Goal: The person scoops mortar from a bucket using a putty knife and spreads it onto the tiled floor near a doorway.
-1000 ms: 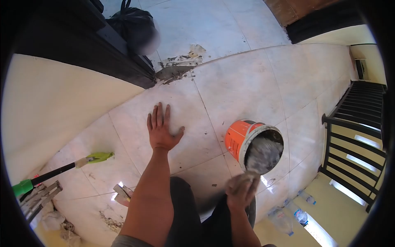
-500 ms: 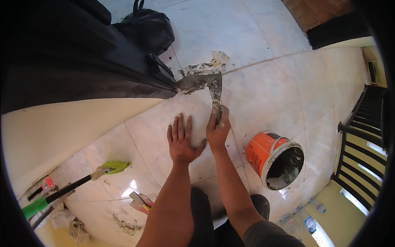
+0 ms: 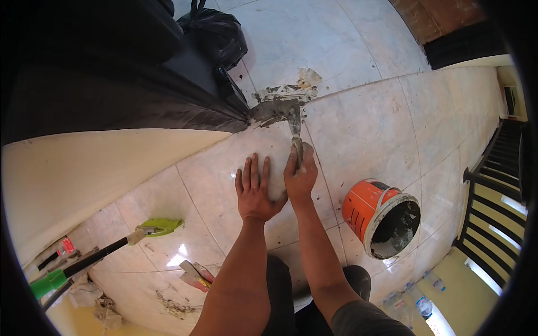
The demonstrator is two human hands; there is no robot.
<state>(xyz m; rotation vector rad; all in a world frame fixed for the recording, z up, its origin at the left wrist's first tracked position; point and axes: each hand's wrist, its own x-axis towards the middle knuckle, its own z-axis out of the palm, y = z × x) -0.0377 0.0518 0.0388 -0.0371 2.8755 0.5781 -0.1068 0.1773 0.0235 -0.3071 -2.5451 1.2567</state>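
Far left: green-headed long-handled tool [image 3: 161, 225] on the tiled floor [image 3: 216, 185]. Flat-bladed hand tools [image 3: 196, 274] lie just beside the left arm [image 3: 238, 280]. Black trash bag [image 3: 216, 36] farther forward.

Left hand [image 3: 259, 193]: palm down flat on the tile, arm reaching forward, fingers [image 3: 254, 171] straight, slightly spread, pointing away from the body, gripping nothing. Thumb out to the right, tip right by the other hand; can't tell if they touch.

Grey mortar patch [image 3: 270, 112] ahead of those fingertips, ragged edges.

Putty knife [image 3: 295, 124]: blade forward of the right-hand fingers, at the right end of the patch, handle running back into the grip. Right hand [image 3: 302, 173]: arm extended, fingers closed around the handle, thumb on its left side.

Right of that, well clear of both hands: orange bucket [image 3: 358, 206], grey residue inside, mouth facing lower right in view. Clear plastic bottles [image 3: 424, 306] beyond.
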